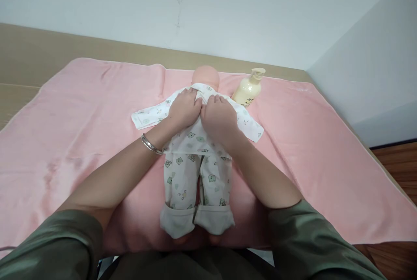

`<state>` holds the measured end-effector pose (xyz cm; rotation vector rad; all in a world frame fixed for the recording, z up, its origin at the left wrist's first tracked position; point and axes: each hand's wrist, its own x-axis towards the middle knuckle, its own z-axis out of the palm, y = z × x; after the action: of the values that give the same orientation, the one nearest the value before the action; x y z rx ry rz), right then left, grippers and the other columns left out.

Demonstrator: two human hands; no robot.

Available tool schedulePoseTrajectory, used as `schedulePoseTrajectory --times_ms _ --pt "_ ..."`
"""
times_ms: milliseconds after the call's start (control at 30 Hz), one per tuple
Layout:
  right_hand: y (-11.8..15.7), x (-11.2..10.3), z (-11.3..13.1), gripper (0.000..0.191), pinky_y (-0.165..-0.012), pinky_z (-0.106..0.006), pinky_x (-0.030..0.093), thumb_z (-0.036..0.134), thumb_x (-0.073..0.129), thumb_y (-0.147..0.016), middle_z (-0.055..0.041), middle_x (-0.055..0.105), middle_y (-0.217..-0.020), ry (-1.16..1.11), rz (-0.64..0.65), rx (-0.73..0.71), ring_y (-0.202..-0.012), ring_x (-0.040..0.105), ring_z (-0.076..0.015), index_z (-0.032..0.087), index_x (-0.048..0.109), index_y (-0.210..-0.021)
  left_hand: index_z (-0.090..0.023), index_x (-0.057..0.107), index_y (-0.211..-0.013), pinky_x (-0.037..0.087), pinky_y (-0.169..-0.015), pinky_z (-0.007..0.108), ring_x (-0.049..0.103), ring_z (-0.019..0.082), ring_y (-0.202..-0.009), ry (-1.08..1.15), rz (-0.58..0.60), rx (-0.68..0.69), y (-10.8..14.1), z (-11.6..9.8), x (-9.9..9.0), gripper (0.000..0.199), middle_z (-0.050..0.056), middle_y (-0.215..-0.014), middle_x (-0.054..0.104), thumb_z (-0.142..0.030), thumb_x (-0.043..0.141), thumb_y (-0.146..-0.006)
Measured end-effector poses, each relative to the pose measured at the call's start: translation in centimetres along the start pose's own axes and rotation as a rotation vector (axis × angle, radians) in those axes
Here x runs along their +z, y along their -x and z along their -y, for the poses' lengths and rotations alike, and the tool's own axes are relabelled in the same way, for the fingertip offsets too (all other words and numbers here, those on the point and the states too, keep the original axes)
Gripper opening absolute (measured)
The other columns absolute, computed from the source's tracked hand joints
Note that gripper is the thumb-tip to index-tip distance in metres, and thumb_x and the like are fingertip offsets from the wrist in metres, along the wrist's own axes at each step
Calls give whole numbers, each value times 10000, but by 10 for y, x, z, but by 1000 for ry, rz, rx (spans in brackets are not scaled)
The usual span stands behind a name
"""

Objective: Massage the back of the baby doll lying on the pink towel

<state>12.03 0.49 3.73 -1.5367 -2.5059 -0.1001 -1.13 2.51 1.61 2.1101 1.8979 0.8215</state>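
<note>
A baby doll (206, 76) lies on a pink blanket, its head toward the wall. It wears a white printed top (192, 141) and matching trousers (213, 180) with turned-up cuffs. On the upper part of the top, my left hand (185, 108) has its fingers curled into the cloth. Close beside it, my right hand (220, 117) is closed on the same top, the thumbs nearly meeting at the middle. The doll's sleeves spread out to both sides. What lies under my palms is hidden.
A cream pump bottle (248, 91) leans on the blanket just right of the doll's shoulder. The pink blanket (309, 141) covers most of a wooden surface (42, 47), which meets a white wall (130, 6) behind.
</note>
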Motion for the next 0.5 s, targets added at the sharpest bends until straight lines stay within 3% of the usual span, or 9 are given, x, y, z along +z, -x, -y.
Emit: schedulePoseTrajectory --times_ms 100,200,367,500 --pt "12 2 10 521 -1163 -515 443 111 322 -983 -325 622 -1356 83 17 -76 -1320 574 -421 -110 521 -1411 -95 664 -1103 495 -1080 571 632 383 -1154 12 -37 2 -3 7 4 422 229 -1179 705 -278 316 -948" --pt "2 7 -1 519 -1207 -506 418 153 317 -998 -278 635 -1380 -48 -14 -100 -1354 564 -386 -55 550 -1413 -68 643 -1237 461 -1141 541 608 367 -1235 51 -90 -9 -2 10 10 484 226 -1287 682 -310 339 -950" --pt "-25 15 -26 593 -1236 -543 396 345 343 -1026 -263 541 -1518 -314 -31 103 -1472 462 -376 -35 512 -1448 -26 584 -1399 380 -1241 508 541 350 -1371 105 -121 -47 -1 11 18 598 214 -1447 617 -344 371 -941" --pt "-29 20 -28 616 -1255 -556 365 356 332 -1025 -286 505 -1543 -334 -38 122 -1505 422 -384 -56 499 -1452 -84 615 -1379 389 -1241 501 553 333 -1361 129 -154 -51 -1 14 20 568 180 -1431 640 -368 401 -936"
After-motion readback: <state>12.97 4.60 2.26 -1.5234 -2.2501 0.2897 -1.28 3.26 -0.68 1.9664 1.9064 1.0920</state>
